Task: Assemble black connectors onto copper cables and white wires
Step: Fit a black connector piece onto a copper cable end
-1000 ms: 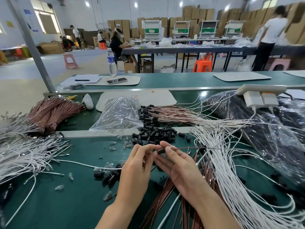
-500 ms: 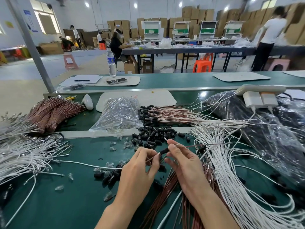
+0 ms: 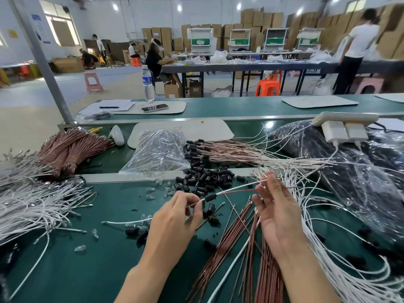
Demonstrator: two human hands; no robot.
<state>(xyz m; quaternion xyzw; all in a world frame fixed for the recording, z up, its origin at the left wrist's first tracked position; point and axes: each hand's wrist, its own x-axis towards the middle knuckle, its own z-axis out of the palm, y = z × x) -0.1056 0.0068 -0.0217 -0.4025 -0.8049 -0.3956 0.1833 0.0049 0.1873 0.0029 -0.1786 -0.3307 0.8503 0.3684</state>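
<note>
My left hand (image 3: 175, 217) pinches the metal-tipped ends of a white wire and a copper cable. A black connector (image 3: 211, 197) sits threaded on both just right of those fingertips. My right hand (image 3: 273, 206) holds the same white wire (image 3: 238, 187) and copper cable (image 3: 236, 192) farther along, between thumb and fingers. A pile of loose black connectors (image 3: 205, 178) lies beyond my hands. Loose copper cables (image 3: 231, 241) lie under my right wrist and white wires (image 3: 328, 248) spread to the right.
A clear bag of small parts (image 3: 157, 152) lies behind the connector pile. Finished cables with connectors (image 3: 218, 149) fan out at centre back. Bundled copper cables (image 3: 67, 147) and white wires (image 3: 28, 204) lie at left. A power strip (image 3: 343, 125) rests over black plastic bags at right.
My hands have drawn apart: the right slid back along the wire and cable, the left stayed at the tips. The black connector now sits in the open between them.
</note>
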